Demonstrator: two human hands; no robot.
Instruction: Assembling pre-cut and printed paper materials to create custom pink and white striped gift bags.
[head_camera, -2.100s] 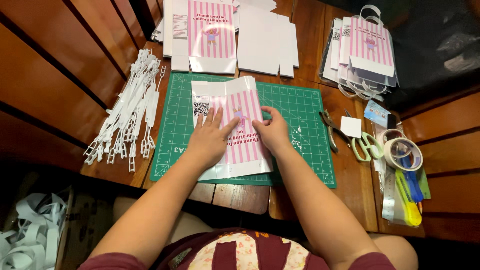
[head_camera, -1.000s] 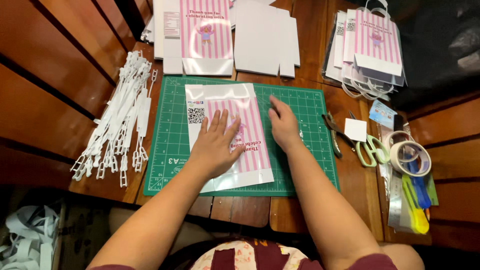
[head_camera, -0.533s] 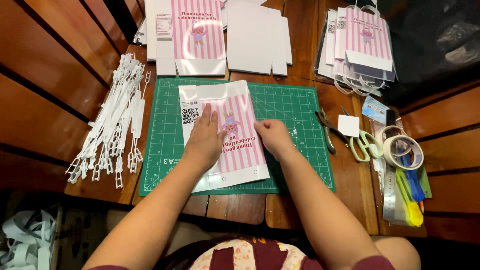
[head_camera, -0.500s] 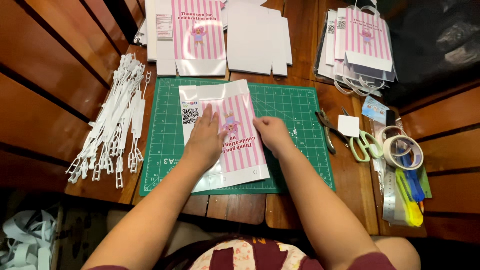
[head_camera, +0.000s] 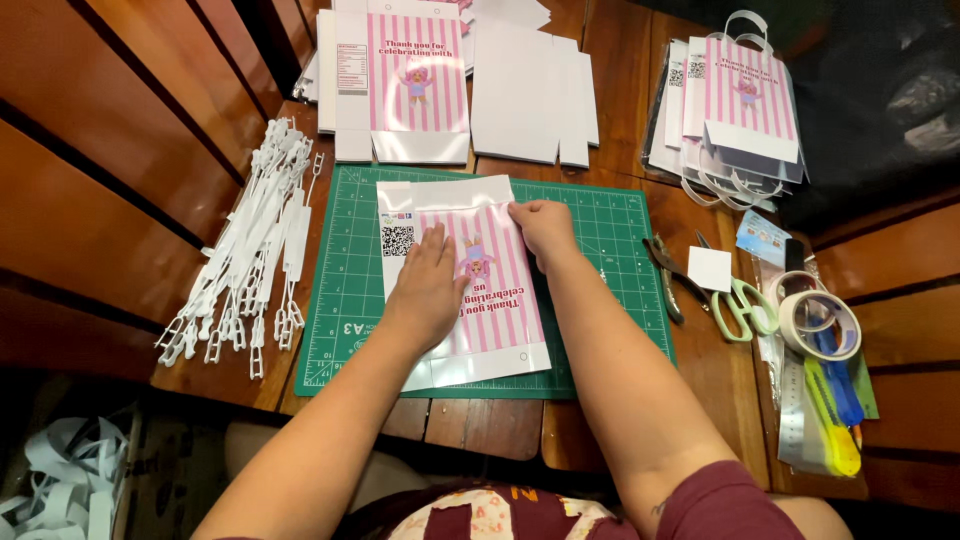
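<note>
Left hand (head_camera: 428, 290) flat, grip wide, on striped bag (head_camera: 470, 285); right hand (head_camera: 543, 225) seemingly pinching its edge; fingertips hidden.

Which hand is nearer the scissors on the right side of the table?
Right. The right hand presses the far edge of the striped paper bag, on the side toward the green-handled scissors. The left hand lies flat mid-bag, farther away.

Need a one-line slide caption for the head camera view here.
Left hand presses a pink-striped flat paper bag onto a green cutting mat while the right hand pinches its top edge.
</note>
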